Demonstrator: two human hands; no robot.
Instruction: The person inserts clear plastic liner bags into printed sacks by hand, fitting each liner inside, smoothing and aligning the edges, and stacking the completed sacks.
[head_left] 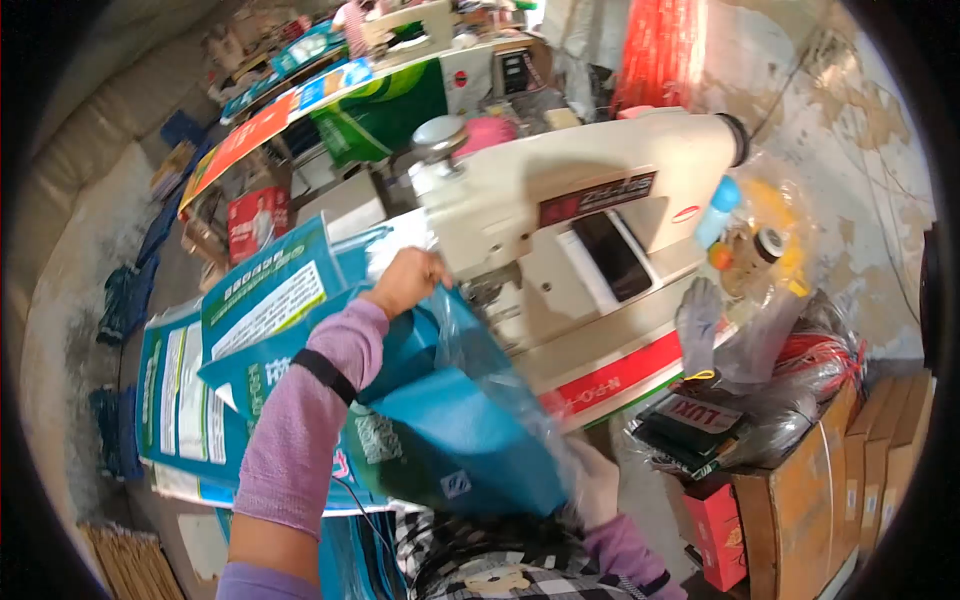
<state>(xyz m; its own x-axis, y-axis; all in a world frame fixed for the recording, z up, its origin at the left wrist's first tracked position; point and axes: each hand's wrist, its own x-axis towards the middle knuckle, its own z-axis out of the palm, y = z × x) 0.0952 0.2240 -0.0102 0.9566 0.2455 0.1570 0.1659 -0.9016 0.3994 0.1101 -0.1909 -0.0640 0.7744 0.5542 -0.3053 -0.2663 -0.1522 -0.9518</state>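
Observation:
A cream sewing machine (pixel 590 170) stands in the middle of the view. Just left of its needle area, my left hand (pixel 405 280) has its fingers closed on the upper edge of a blue printed bag (pixel 470 420) with a clear plastic layer. My right hand (pixel 594 485) is low at the bag's right side, partly behind the plastic, and its fingers are hard to make out. More blue printed bags (pixel 180 400) lie in a pile at the left, partly under my left arm.
A phone (pixel 612 258) lies on a white box at the machine. To the right are a jar (pixel 755 260), a grey glove (pixel 698 325) and cardboard boxes (pixel 810 490). Behind, a person (pixel 353 22) is near another sewing machine (pixel 415 25).

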